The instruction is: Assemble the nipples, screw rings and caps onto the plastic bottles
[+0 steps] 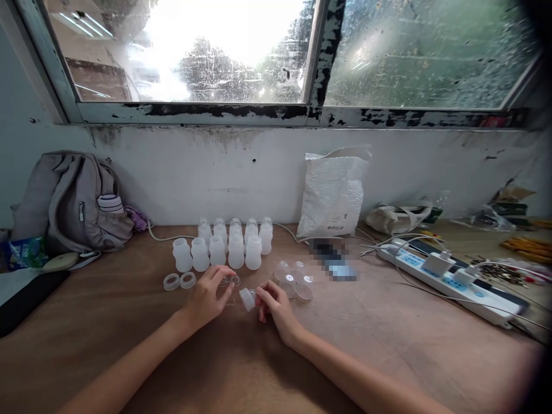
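1. My two bare forearms come in from the near edge over the brown worktop (129, 322) and meet near its middle.
2. My right hand (276, 307) has its grip closed on a small translucent ring cap (247, 299), pinched between thumb and fingertips and tilted on its side just above the worktop.
3. My left hand (209, 296) lies just left of that cap, fingers curled loosely over a small clear nipple piece (233, 280); whether the grip truly has hold of it I cannot tell.
4. Just right of my right hand lies a small cluster of clear round lids (295, 280), flat on the worktop.
5. Left of my left hand lie two loose ring caps (179, 281), side by side.
6. Beyond my hands stands a group of small frosted bottles (228, 244) in two rows, upright and close together.
7. Far left, a grey backpack (73, 201) leans against the wall.
8. Behind the bottles to the right, a white plastic bag (332, 192) stands against the wall.
9. On the right, a white power strip (452, 282) lies with plugs and cables in it.
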Tool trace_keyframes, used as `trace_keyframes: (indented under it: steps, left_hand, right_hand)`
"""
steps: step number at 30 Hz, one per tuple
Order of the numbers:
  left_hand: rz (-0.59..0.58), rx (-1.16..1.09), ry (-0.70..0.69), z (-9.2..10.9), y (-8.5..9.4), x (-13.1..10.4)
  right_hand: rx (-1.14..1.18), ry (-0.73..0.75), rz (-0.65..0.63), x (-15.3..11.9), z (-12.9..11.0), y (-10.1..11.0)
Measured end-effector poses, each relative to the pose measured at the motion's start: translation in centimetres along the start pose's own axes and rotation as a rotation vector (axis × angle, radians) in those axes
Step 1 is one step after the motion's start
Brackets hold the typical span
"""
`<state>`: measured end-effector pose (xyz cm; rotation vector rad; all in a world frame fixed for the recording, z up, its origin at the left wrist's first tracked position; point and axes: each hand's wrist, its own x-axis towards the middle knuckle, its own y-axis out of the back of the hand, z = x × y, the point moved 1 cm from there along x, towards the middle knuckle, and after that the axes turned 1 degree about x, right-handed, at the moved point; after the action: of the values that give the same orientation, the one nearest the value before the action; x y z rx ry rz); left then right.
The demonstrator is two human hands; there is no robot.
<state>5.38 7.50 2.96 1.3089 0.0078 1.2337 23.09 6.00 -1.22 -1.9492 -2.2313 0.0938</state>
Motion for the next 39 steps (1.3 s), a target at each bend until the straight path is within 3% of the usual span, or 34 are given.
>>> trace_keyframes:
  steps: [3,7,13,17,21,25,29,32,35,39]
  left_hand:
    - [0.053,0.352,-0.123,-1.3,1.1,2.2]
    - [0.129,0.633,-0.011,-2.9,1.8,4.7]
    - [0.12,0.716,0.046,-4.3,1.0,5.8]
    - [0.166,0.681,0.004,-3.5,2.0,6.0]
    - [0.248,0.544,0.001,-1.0,4.5,6.0]
    - [0.165,0.185,0.017,1.8,5.4,5.1]
    - [0.038,-0.091,0.11,3.0,3.8,3.6]
    - [-0.036,-0.239,0.148,3.0,2.3,2.5]
    - [-0.091,-0.374,0.164,3.0,0.8,1.7]
    - [-0.032,-0.559,0.239,3.4,-1.4,0.4]
  right_hand:
    - [-0.032,0.008,-0.045,-0.1,-0.1,-0.2]
    - [-0.046,-0.003,-0.05,-0.1,-0.3,-0.3]
    - [-0.044,-0.017,-0.053,-0.1,-0.1,-0.2]
    - [-0.026,-0.028,-0.052,-0.2,-0.1,-0.2]
    - [-0.007,-0.037,-0.056,-0.2,-0.1,-0.3]
    - [0.022,-0.021,0.011,0.0,-1.5,-0.2]
    - [0.04,0.14,0.136,0.5,-4.6,0.7]
    - [0.009,0.23,0.161,0.6,-6.8,1.4]
    - [-0.085,0.277,0.131,0.5,-8.0,1.5]
    - [-0.265,0.314,0.045,0.0,-8.3,1.2]
